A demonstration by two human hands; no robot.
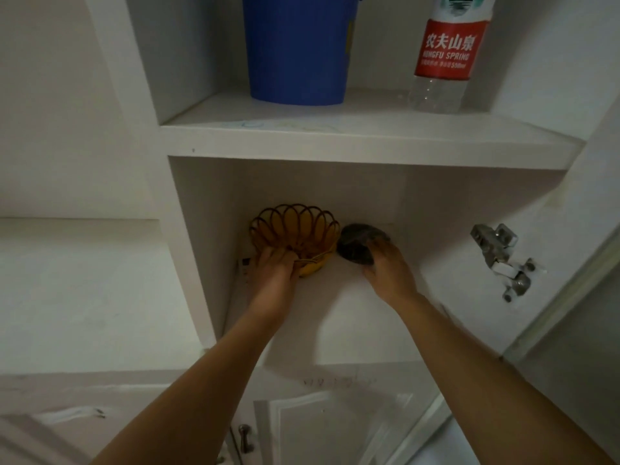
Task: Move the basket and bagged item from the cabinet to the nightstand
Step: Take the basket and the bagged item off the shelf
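Observation:
A small orange wire basket [297, 231] with looped sides stands deep in the lower cabinet compartment, left of centre. My left hand [275, 267] grips its near rim. Right beside the basket lies a dark round item in a clear bag [357, 241]. My right hand [389, 266] is wrapped around the bag's right side, fingers over its top. Both objects rest on the white shelf floor [335, 313], touching or nearly touching each other.
The shelf above [352, 135] carries a blue bucket [297, 48] and a water bottle with a red label [444, 52]. An open cabinet door with a metal hinge [503, 256] stands at the right. A small printed card [245, 263] leans behind my left hand. Lower cabinet doors with knobs [246, 437] sit below.

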